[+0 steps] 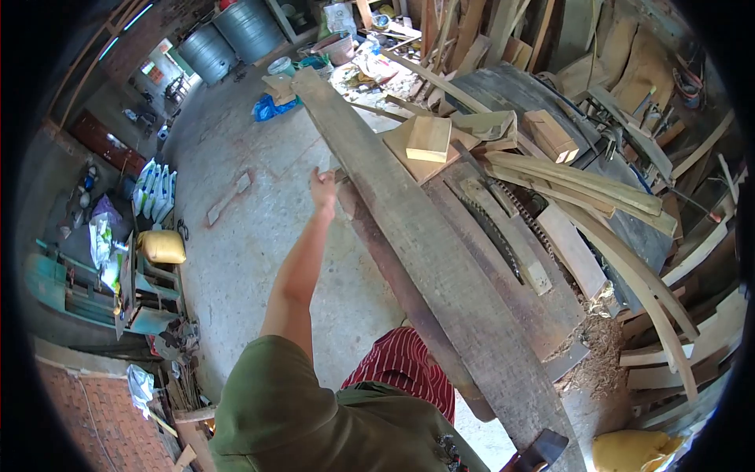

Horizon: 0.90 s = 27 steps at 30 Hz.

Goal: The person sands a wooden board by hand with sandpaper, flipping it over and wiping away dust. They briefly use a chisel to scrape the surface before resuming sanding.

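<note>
My left arm reaches forward, and my left hand (323, 191) is beside the left edge of a long, weathered plank (409, 212). Its fingers look curled near a short dark piece at that edge; what they hold, if anything, is too small to make out. The plank runs from the far end down to the bottom of the view, past my right side. On its near end rests a dark, flat tool head (544, 449), cut off by the frame. My right hand does not show. Below the plank runs a narrower brown beam (393, 263).
Right of the plank, a wooden block (429, 138), curved strips (582, 185) and a slotted board (472, 228) lie on the workbench. Wood shavings (602, 366) heap below. Offcuts lean at the right wall. Sacks (156, 191) stand at left, metal tanks (250, 35) at the back.
</note>
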Available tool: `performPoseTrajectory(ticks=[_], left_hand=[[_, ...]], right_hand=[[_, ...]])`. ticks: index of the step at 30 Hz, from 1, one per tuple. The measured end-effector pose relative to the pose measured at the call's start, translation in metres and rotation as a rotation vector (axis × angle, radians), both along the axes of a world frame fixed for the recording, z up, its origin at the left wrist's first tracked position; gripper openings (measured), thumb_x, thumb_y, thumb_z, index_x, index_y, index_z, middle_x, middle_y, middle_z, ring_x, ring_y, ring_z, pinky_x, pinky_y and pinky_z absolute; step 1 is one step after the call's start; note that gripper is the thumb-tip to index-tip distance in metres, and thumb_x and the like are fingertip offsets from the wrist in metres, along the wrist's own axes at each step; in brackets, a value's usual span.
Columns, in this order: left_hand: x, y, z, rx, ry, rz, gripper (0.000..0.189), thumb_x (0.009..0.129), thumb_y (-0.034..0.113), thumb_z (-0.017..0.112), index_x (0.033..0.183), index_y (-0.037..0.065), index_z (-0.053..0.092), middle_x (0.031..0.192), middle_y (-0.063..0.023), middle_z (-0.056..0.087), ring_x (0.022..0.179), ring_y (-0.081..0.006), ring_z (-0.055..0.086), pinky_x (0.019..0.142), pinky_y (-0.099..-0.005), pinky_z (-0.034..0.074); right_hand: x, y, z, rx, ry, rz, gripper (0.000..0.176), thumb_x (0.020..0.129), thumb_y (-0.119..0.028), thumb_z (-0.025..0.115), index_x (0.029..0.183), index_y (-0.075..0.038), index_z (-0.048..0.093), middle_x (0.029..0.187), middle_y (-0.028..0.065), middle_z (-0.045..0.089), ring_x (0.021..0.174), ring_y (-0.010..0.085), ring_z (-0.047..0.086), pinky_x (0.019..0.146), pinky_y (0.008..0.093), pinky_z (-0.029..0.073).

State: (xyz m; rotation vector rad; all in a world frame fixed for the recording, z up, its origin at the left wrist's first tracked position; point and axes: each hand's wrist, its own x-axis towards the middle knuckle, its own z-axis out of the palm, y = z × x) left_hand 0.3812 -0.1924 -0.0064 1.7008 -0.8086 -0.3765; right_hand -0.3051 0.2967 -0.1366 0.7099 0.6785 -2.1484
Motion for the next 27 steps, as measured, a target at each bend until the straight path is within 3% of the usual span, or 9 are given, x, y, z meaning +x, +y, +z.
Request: performPoseTrajectory(ticks=[2, 3, 5, 8, 11, 16, 20, 22, 27], left_hand=[[0.010, -0.033, 0.015, 0.162, 0.165, 0.206, 0.065, 0.087, 0.029, 0.071, 0.137, -0.003, 0.044, 0.126, -0.0170, 0.056, 0.114, -0.0266, 0.057, 0.096, -0.0382, 0.046], [0.023, -0.051, 0.009, 0.187, 0.170, 0.197, 0.065, 0.087, 0.029, 0.071, 0.137, -0.003, 0.044, 0.126, -0.0170, 0.056, 0.114, -0.0266, 0.057, 0.096, -0.0382, 0.046], [0.055, -0.087, -0.011, 0.077, 0.677, 0.050, 0.074, 0.083, 0.037, 0.076, 0.136, -0.003, 0.043, 0.133, -0.0159, 0.052, 0.117, -0.0276, 0.053, 0.099, -0.0410, 0.045], [0.073, -0.122, -0.038, 0.077, 0.816, -0.020, 0.062, 0.083, 0.033, 0.076, 0.130, 0.002, 0.051, 0.129, -0.0149, 0.057, 0.115, -0.0293, 0.056, 0.100, -0.0463, 0.045], [0.061, -0.129, -0.019, 0.066, 1.022, -0.163, 0.049, 0.084, 0.028, 0.075, 0.125, 0.006, 0.057, 0.123, -0.0124, 0.062, 0.112, -0.0295, 0.059, 0.100, -0.0486, 0.046], [0.071, -0.130, -0.012, 0.064, 1.081, -0.258, 0.037, 0.090, 0.024, 0.068, 0.123, 0.008, 0.060, 0.126, -0.0103, 0.062, 0.116, -0.0275, 0.058, 0.104, -0.0498, 0.043], [0.072, -0.128, 0.007, 0.035, 1.099, -0.185, 0.030, 0.090, 0.018, 0.065, 0.119, 0.009, 0.063, 0.123, -0.0099, 0.063, 0.113, -0.0274, 0.059, 0.103, -0.0486, 0.044], [0.078, -0.119, 0.024, 0.147, 1.038, -0.097, 0.030, 0.090, 0.017, 0.064, 0.119, 0.009, 0.064, 0.122, -0.0099, 0.064, 0.113, -0.0278, 0.059, 0.103, -0.0475, 0.044], [0.112, -0.066, 0.057, 0.163, 0.911, -0.052, 0.032, 0.080, 0.005, 0.069, 0.112, 0.002, 0.063, 0.113, -0.0135, 0.066, 0.105, -0.0297, 0.062, 0.098, -0.0464, 0.049]], right_hand=[[0.018, 0.007, -0.002, 0.092, 0.021, -0.041, 0.060, 0.086, -0.036, 0.069, 0.134, -0.010, 0.046, 0.122, 0.0130, 0.062, 0.086, 0.0232, 0.061, 0.078, 0.0495, 0.045], [0.025, 0.012, 0.001, 0.143, 0.036, -0.056, 0.059, 0.085, -0.036, 0.070, 0.133, -0.009, 0.047, 0.122, 0.0127, 0.062, 0.087, 0.0229, 0.061, 0.077, 0.0482, 0.045], [0.027, 0.014, 0.010, 0.245, 0.081, -0.067, 0.058, 0.084, -0.035, 0.071, 0.131, -0.007, 0.050, 0.121, 0.0121, 0.062, 0.089, 0.0223, 0.061, 0.073, 0.0455, 0.047], [0.009, 0.030, 0.041, 0.433, 0.174, -0.056, 0.057, 0.083, -0.033, 0.073, 0.129, -0.005, 0.054, 0.121, 0.0111, 0.062, 0.092, 0.0214, 0.060, 0.068, 0.0415, 0.050], [-0.007, 0.060, 0.084, 0.630, 0.264, -0.054, 0.056, 0.081, -0.031, 0.074, 0.126, -0.002, 0.058, 0.121, 0.0101, 0.062, 0.094, 0.0205, 0.060, 0.063, 0.0374, 0.052], [-0.004, 0.043, 0.113, 0.612, 0.290, 0.092, 0.054, 0.081, -0.029, 0.074, 0.125, -0.002, 0.059, 0.120, 0.0107, 0.062, 0.096, 0.0204, 0.060, 0.064, 0.0366, 0.053], [-0.008, 0.041, 0.132, 0.493, 0.298, 0.242, 0.052, 0.082, -0.028, 0.073, 0.126, -0.002, 0.058, 0.119, 0.0119, 0.063, 0.097, 0.0207, 0.061, 0.068, 0.0373, 0.053], [-0.030, 0.038, 0.149, 0.436, 0.320, 0.329, 0.051, 0.083, -0.027, 0.072, 0.126, -0.003, 0.058, 0.119, 0.0125, 0.063, 0.098, 0.0208, 0.061, 0.070, 0.0376, 0.054], [-0.071, 0.013, 0.159, 0.260, 0.333, 0.565, 0.049, 0.084, -0.024, 0.070, 0.127, -0.004, 0.057, 0.118, 0.0139, 0.063, 0.100, 0.0211, 0.061, 0.075, 0.0384, 0.054]])
